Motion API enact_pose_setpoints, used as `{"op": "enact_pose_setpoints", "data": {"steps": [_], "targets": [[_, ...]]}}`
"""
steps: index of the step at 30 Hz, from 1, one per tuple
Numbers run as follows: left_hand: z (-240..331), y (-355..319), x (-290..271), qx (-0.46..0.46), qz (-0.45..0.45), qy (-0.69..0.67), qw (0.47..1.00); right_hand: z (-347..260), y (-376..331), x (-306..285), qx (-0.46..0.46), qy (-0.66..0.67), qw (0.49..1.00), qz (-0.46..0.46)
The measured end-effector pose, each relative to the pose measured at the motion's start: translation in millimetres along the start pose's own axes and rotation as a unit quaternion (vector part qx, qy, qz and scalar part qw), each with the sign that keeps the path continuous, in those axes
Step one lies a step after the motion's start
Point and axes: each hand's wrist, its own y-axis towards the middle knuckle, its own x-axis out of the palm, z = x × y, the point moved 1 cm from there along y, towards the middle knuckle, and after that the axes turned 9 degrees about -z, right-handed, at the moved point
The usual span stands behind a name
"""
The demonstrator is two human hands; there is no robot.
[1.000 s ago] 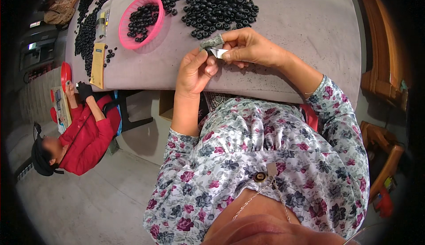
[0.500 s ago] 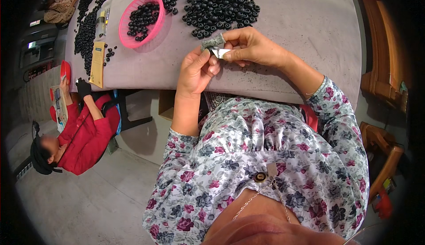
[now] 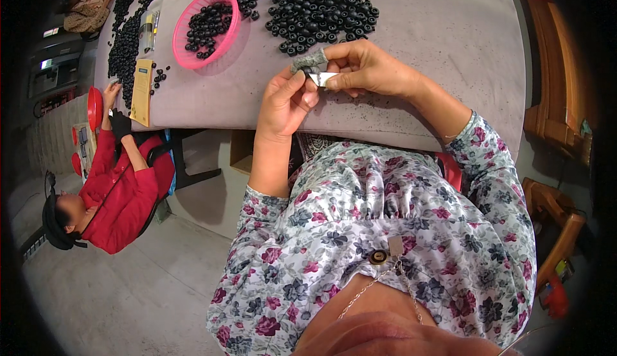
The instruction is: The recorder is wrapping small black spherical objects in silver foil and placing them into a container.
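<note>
Over the table's near edge, my left hand point(image 3: 284, 102) is closed in a pinch around a small dark bead point(image 3: 310, 71), mostly hidden by the fingers. Grey-green cloth point(image 3: 310, 61) wraps what looks like a fingertip just above it. From the other side, my right hand point(image 3: 369, 70) pinches a small white folded piece point(image 3: 324, 79) between thumb and fingers, held against the bead. What the white piece is made of cannot be made out. Beyond my hands lies a large heap of black beads point(image 3: 315, 9), many showing holes.
Left of the heap stands a pink plastic basket point(image 3: 231, 37) holding black beads. Farther left are a yellow card point(image 3: 141, 92), a clear packet point(image 3: 148, 31) and another spread of dark beads point(image 3: 125, 50). A person in red point(image 3: 122, 195) sits at the table's left edge, one hand black-gloved.
My hands stay together, with only a slight shift of the white piece and fingers. At left, the co-worker's bare hand has moved from the red dish toward the dark beads.
</note>
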Motion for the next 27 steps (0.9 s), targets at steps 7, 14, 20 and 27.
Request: {"op": "enact_pose_setpoints", "data": {"steps": [7,14,20,27], "targets": [[1.5,0.1,2.8,-0.012,0.002,0.029,0.999,4.0,0.1,-1.9,-0.003,0.011,1.0,0.002],[2.7,-1.3,2.4,-0.021,-0.03,0.041,0.999,-0.7,-1.8,0.7,-0.003,0.021,1.0,0.006],[2.8,-1.0,2.5,-0.018,-0.032,0.046,0.998,-0.4,-1.8,-0.4,0.002,0.014,1.0,-0.001],[2.7,-1.6,2.1,-0.015,-0.044,0.063,0.997,-0.3,-2.1,-1.9,0.017,0.022,1.0,-0.006]]}}
